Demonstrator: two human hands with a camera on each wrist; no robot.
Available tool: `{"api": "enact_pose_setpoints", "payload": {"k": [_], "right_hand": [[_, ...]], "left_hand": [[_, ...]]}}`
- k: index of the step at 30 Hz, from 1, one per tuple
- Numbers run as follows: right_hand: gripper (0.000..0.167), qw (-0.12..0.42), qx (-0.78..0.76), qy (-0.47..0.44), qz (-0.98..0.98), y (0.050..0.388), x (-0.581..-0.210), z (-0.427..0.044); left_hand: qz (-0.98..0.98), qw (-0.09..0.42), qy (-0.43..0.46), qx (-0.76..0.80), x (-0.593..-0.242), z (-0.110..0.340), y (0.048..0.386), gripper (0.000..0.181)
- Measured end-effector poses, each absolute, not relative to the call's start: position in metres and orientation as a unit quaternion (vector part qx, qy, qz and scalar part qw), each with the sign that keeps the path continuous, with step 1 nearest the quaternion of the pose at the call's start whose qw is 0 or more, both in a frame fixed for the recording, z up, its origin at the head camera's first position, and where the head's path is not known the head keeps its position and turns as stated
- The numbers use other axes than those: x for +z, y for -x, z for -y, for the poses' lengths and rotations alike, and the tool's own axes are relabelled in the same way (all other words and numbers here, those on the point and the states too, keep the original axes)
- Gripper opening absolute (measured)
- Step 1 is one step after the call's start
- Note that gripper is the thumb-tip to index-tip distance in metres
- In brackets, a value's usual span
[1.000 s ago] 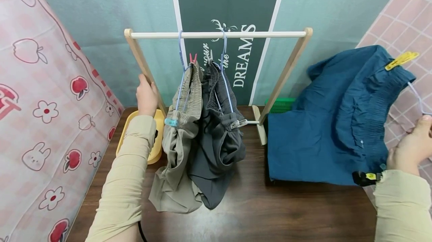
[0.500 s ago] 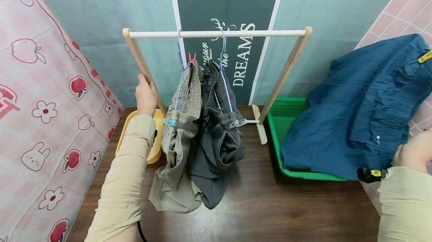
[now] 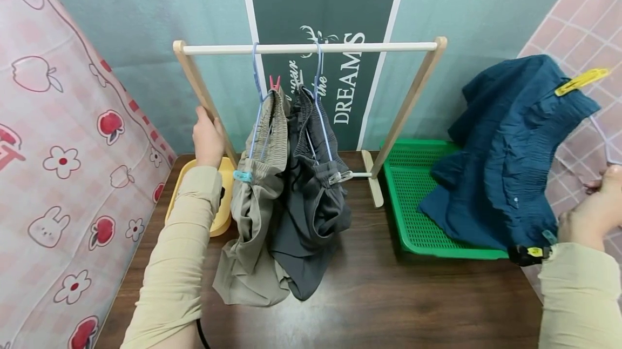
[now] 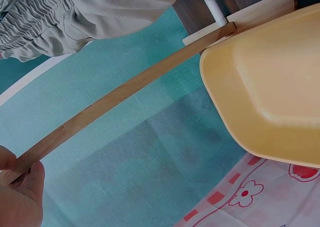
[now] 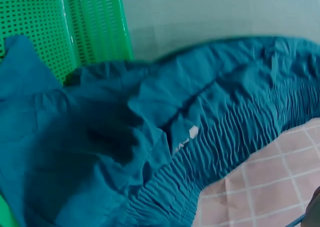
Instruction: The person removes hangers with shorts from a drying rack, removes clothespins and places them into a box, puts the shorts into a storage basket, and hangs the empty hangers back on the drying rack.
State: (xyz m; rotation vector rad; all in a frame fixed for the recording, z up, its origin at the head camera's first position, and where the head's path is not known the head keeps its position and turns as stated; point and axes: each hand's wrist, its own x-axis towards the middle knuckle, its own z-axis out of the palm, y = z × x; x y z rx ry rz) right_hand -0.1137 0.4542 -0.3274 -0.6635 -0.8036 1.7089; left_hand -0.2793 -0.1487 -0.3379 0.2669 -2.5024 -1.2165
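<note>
My left hand (image 3: 208,138) grips the left wooden upright (image 4: 120,93) of a small clothes rack; thumb and fingers close round it in the left wrist view. At far right my right hand (image 3: 589,214) holds a pale hanger (image 3: 600,135). Blue elastic-waist pants (image 3: 510,160) hang from it sideways, held at the far side by a yellow clothespin (image 3: 580,82). Their legs droop over a green basket (image 3: 400,206). Khaki pants (image 3: 257,203) and dark grey pants (image 3: 311,198) hang on blue hangers from the white rail (image 3: 379,47).
A yellow basin (image 3: 222,222) stands behind my left forearm, at the rack's left foot. The rack's right foot (image 3: 372,179) stands close beside the green basket. Patterned cloths (image 3: 73,122) line the sides of the brown wooden surface (image 3: 389,300).
The blue pants swing right and then back left with my right hand. Their legs now bunch and hang lower, and more of the green basket shows. My left hand stays on the upright.
</note>
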Motion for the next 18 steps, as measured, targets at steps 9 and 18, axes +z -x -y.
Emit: {"api": "enact_pose_setpoints", "payload": {"k": [9,18], "right_hand": [[0.019,0.537,0.737,0.22,0.347,0.111,-0.339,-0.454],[0.018,0.471,0.755,0.186,0.416,0.115,-0.343,-0.448]], "left_hand": [[0.882,0.178,-0.089,-0.427,-0.337,0.149,0.278,0.036],[0.882,0.185,-0.089,-0.423,-0.339,0.149,0.28,0.036]]}}
